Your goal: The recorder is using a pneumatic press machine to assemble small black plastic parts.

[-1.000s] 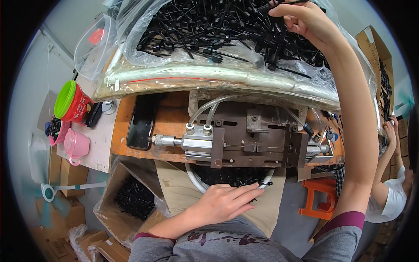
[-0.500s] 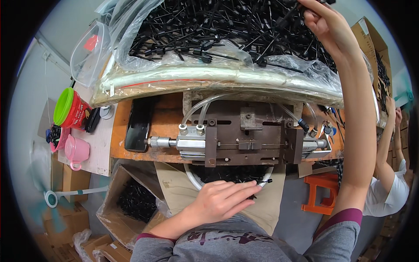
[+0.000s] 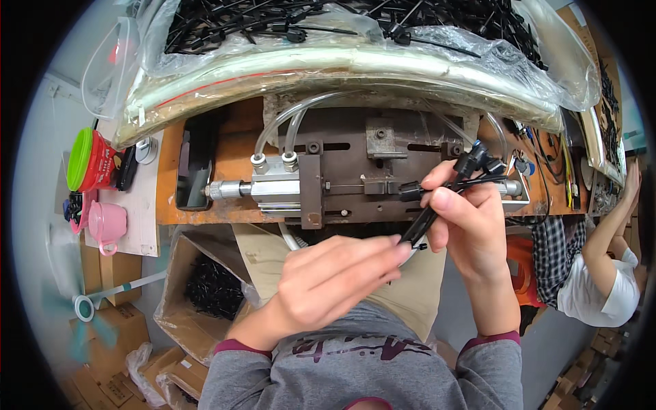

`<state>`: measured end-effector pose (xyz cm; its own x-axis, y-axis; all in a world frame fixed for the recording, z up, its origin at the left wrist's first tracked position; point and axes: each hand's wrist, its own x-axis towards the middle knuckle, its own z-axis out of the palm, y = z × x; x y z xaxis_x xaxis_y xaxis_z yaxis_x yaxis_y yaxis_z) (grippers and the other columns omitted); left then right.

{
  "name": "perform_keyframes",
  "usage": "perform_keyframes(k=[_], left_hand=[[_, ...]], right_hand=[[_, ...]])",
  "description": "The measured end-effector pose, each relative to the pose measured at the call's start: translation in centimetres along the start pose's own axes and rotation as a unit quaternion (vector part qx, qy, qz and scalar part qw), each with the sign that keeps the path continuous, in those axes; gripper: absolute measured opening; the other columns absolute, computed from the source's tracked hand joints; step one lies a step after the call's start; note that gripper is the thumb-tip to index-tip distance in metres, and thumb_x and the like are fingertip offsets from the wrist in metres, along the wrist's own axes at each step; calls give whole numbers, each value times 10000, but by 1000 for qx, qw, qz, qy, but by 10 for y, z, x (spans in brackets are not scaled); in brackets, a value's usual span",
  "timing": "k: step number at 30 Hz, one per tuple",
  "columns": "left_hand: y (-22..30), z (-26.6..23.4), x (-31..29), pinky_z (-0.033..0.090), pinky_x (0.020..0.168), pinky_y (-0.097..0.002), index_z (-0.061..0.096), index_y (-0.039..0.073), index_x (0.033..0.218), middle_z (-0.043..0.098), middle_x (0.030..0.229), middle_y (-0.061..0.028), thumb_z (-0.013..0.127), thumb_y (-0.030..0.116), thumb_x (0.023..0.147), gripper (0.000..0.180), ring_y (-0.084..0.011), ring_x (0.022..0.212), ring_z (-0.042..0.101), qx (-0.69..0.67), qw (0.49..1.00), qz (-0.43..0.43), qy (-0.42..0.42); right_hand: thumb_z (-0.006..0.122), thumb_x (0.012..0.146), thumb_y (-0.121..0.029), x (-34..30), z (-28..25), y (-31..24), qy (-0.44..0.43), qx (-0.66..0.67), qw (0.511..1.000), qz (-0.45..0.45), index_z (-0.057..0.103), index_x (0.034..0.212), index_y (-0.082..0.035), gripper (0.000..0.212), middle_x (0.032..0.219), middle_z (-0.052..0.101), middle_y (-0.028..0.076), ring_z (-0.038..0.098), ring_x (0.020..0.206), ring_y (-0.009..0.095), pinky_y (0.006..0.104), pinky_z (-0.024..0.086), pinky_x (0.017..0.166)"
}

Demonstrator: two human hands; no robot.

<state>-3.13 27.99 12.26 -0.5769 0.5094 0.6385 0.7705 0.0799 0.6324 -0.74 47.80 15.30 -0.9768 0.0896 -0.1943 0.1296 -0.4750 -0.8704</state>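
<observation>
My right hand (image 3: 478,229) grips a small bunch of black plastic stems with knobbed ends (image 3: 473,162), thumb and fingers closed round them. Reaching in from the left, my left hand (image 3: 335,280) has its fingers pressed together at the lower ends of the stems. A small black tip (image 3: 423,247) pokes out beyond its fingertips; its thumb is hidden. Both hands are just in front of a brown metal fixture (image 3: 345,179) with a silver air cylinder (image 3: 277,195) on its left. My right hand covers much of the fixture's right side.
Behind the fixture, a plastic-lined box (image 3: 328,65) holds many similar black pieces. A dark phone (image 3: 197,171) lies on the wooden bench (image 3: 239,130). Pink cup (image 3: 108,222) and red tub (image 3: 101,162) stand left; below is a carton (image 3: 174,301). A co-worker (image 3: 601,287) is at right.
My right hand has come down from the box of black pieces to meet my left hand, carrying several pieces. My left hand has risen slightly. The whole view has shifted.
</observation>
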Motion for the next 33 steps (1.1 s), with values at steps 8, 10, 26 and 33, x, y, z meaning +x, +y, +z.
perform_keyframes(k=[8, 10, 26, 33], left_hand=[[-14, 16, -20, 548, 631, -287, 706, -25, 922, 662, 1114, -171, 855, 63, 615, 352, -200, 741, 682, 9, 998, -66, 4], [-20, 31, -26, 554, 631, -283, 699, -45, 912, 621, 1197, -197, 831, 29, 617, 331, -191, 716, 668, 35, 997, -73, 10], [-24, 41, -9, 455, 550, -236, 709, 9, 882, 678, 1152, -131, 803, 95, 626, 286, -127, 544, 572, 251, 966, -15, -59], [-23, 38, -8, 437, 527, -230, 706, 23, 873, 677, 1160, -120, 808, 96, 628, 275, -125, 528, 563, 237, 968, -34, -73]], right_hand=[[681, 772, 102, -21, -13, 9, 121, -131, 955, -237, 655, 962, 45, 200, 938, 574, 116, 648, 610, 192, 255, 521, 550], [690, 763, 112, -25, -13, 15, 114, -190, 936, -272, 655, 942, 37, 197, 915, 573, 107, 662, 625, 199, 254, 523, 555], [799, 698, -2, -36, -25, 28, 122, -559, 705, -419, 717, 983, -44, 300, 948, 597, 98, 632, 828, 193, 268, 565, 670], [845, 566, 38, -38, -31, 37, 88, -578, 654, -479, 707, 962, -14, 422, 923, 571, 70, 610, 632, 191, 293, 511, 531]])
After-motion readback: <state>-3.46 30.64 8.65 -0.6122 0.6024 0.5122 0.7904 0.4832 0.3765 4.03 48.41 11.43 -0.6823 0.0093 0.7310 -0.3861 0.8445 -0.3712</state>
